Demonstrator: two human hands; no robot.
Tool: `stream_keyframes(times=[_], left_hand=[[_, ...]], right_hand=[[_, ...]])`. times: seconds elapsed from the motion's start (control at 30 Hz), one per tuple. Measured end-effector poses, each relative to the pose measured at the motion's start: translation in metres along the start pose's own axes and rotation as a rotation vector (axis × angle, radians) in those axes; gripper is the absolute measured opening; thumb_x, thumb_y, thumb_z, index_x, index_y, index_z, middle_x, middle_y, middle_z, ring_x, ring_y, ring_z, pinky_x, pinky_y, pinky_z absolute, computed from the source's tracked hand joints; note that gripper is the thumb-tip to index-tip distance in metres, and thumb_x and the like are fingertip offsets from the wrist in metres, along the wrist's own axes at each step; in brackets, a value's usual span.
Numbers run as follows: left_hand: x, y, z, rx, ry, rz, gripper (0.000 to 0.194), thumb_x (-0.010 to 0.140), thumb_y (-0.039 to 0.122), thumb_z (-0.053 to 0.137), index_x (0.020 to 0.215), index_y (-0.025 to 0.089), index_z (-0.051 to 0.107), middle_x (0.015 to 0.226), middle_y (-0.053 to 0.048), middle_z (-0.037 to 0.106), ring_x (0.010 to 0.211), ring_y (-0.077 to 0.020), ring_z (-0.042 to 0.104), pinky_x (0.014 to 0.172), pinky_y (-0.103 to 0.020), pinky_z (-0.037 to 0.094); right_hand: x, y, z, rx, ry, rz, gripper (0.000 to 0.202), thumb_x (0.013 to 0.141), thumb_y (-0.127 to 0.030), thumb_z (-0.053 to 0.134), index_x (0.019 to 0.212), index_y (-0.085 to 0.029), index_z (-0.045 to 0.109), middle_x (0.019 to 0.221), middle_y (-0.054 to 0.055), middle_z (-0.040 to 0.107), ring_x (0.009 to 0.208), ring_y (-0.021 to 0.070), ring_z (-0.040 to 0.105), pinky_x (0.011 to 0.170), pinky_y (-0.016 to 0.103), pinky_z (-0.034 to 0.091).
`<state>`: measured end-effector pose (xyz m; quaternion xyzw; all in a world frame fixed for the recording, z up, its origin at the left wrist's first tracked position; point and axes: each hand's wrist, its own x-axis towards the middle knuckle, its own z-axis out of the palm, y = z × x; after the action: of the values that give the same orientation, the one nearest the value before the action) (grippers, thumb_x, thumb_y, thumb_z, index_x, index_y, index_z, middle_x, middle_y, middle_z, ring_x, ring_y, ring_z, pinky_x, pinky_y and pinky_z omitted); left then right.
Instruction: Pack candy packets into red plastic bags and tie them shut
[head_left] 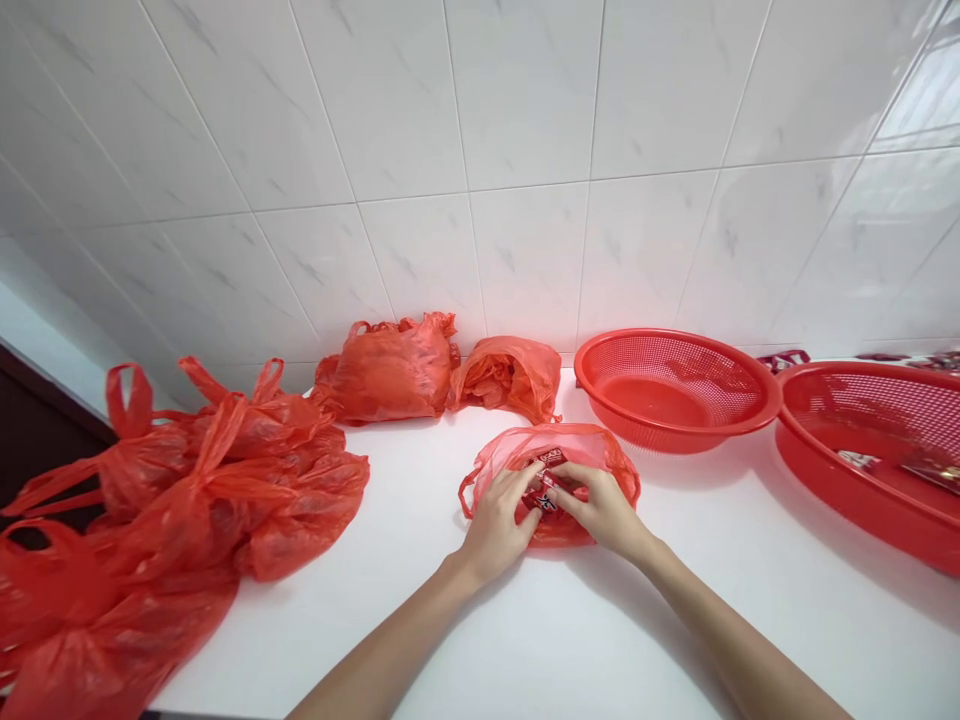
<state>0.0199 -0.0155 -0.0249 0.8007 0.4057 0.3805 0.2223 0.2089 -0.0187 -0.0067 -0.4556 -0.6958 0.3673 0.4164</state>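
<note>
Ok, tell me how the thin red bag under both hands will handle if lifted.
The red bag looks thin and see-through, so probably floppy, sagging around the small packets inside. It likely weighs little. The left hand and right hand press it flat, suggesting it crumples easily.

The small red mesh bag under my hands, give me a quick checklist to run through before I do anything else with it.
1. Both hands on the bag: ok. Left hand and right hand rest on the small red mesh bag.
2. Bag flat on the white counter: ok.
3. Dark red packets inside the bag: ok, fingers touch them; their number, cannot tell.
4. Bag mouth open: cannot tell, hands cover it.
5. Near red colander within sight and empty: ok.
6. Pile of red plastic bags apart from the hands: ok.
</note>
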Motion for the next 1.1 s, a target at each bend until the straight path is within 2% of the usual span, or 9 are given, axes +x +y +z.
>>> stream_keyframes(times=[0.17,0.3,0.5,0.6,0.7,0.8,0.9,1.0,1.1], left_hand=[[0.002,0.004,-0.003,-0.215,-0.05,-0.093,0.05,0.082,0.031,0.072,0.13,0.02,0.065,0.128,-0.013,0.07,0.118,-0.0295,0.065,0.105,-0.049,0.05],[0.006,0.008,-0.004,-0.467,-0.023,-0.269,0.04,0.079,0.044,0.076,0.107,0.016,0.074,0.109,-0.014,0.076,0.103,-0.0286,0.071,0.093,-0.043,0.056],[0.008,0.024,-0.009,-0.81,-0.008,-0.36,0.034,0.068,0.043,0.086,0.08,0.016,0.071,0.074,-0.004,0.073,0.069,-0.0177,0.067,0.073,-0.034,0.056],[0.008,0.027,-0.009,-0.841,-0.008,-0.39,0.033,0.067,0.042,0.087,0.079,0.015,0.071,0.07,-0.003,0.071,0.067,-0.0166,0.065,0.074,-0.034,0.055],[0.008,0.023,-0.006,-0.826,0.009,-0.412,0.034,0.069,0.041,0.085,0.088,0.016,0.072,0.081,-0.005,0.074,0.077,-0.0195,0.069,0.081,-0.037,0.056],[0.006,0.017,-0.001,-0.737,0.046,-0.407,0.053,0.068,0.037,0.084,0.115,0.018,0.068,0.101,-0.008,0.075,0.095,-0.0232,0.071,0.09,-0.04,0.056],[0.001,0.01,0.004,-0.502,0.081,-0.385,0.061,0.07,0.029,0.08,0.127,0.019,0.059,0.101,-0.007,0.074,0.097,-0.0228,0.071,0.093,-0.041,0.056],[-0.003,0.008,0.005,-0.23,0.093,-0.342,0.044,0.075,0.024,0.072,0.117,0.02,0.062,0.098,-0.006,0.073,0.093,-0.0223,0.071,0.09,-0.042,0.057],[-0.004,0.009,0.003,-0.06,-0.012,-0.219,0.019,0.078,0.017,0.064,0.097,0.02,0.069,0.095,-0.006,0.075,0.09,-0.0232,0.07,0.087,-0.041,0.056]], right_hand=[[0.0,-0.01,-0.001,0.24,0.038,-0.014,0.026,0.085,-0.044,0.07,0.086,-0.019,0.074,0.083,0.005,0.075,0.076,0.021,0.069,0.07,0.032,0.055],[-0.001,-0.016,-0.003,0.459,0.027,0.043,0.028,0.079,-0.046,0.078,0.081,-0.018,0.072,0.077,0.002,0.072,0.07,0.0168,0.066,0.067,0.029,0.055],[-0.004,-0.026,-0.003,0.653,0.0,0.106,0.029,0.074,-0.045,0.083,0.077,-0.019,0.071,0.073,0.0,0.07,0.066,0.0157,0.066,0.064,0.028,0.057],[-0.004,-0.027,-0.001,0.662,0.002,0.117,0.029,0.073,-0.045,0.083,0.078,-0.019,0.072,0.073,0.0,0.07,0.067,0.0155,0.066,0.064,0.028,0.057],[-0.003,-0.023,-0.001,0.642,0.035,0.128,0.03,0.074,-0.046,0.082,0.081,-0.019,0.072,0.075,0.001,0.071,0.065,0.0146,0.065,0.064,0.027,0.056],[0.0,-0.013,-0.006,0.563,0.116,0.133,0.034,0.078,-0.05,0.077,0.09,-0.019,0.071,0.086,0.005,0.074,0.069,0.017,0.068,0.068,0.031,0.058],[0.003,-0.001,-0.016,0.255,0.256,0.131,0.043,0.082,-0.045,0.07,0.117,-0.021,0.066,0.114,0.011,0.073,0.078,0.0211,0.072,0.078,0.039,0.059],[0.004,0.007,-0.026,-0.153,0.307,0.104,0.049,0.08,-0.027,0.066,0.128,-0.022,0.062,0.129,0.014,0.067,0.08,0.022,0.072,0.084,0.042,0.056],[0.002,0.006,-0.031,-0.361,0.188,0.078,0.038,0.077,-0.019,0.061,0.114,-0.022,0.067,0.115,0.009,0.074,0.075,0.0205,0.071,0.075,0.036,0.054]])
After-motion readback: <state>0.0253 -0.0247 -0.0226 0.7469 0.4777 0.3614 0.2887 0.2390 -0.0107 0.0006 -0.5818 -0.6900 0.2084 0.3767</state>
